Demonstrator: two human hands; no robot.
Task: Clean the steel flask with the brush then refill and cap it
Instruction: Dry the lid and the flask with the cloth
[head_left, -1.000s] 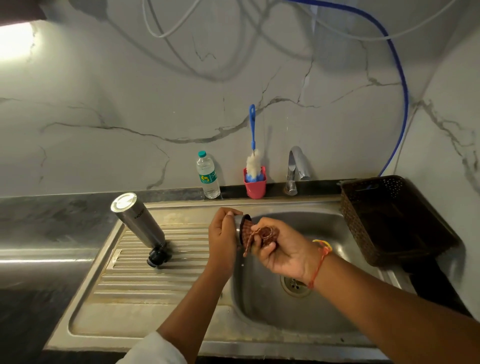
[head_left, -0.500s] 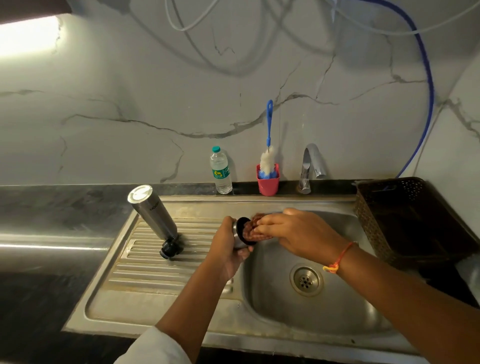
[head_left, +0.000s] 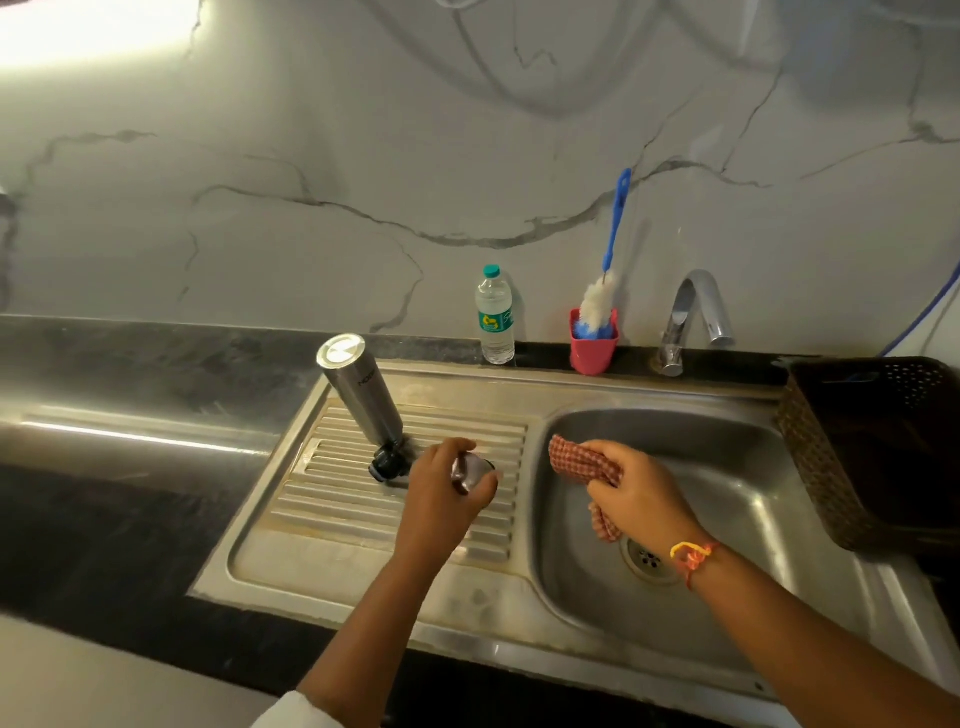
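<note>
The steel flask stands mouth-down on the ribbed drainboard, toward its back-left corner. It looks rigid, smooth and probably wet and slick, so it is best gripped around mid-body. Just beside it the left hand grips its steel cap, and the right hand clutches a checked cloth.

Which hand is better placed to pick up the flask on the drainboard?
The left hand, likely: it is just beside the flask, though it grips the cap. The right hand holds the cloth over the basin, farther away.

The left hand hides most of the small steel cap.
</note>
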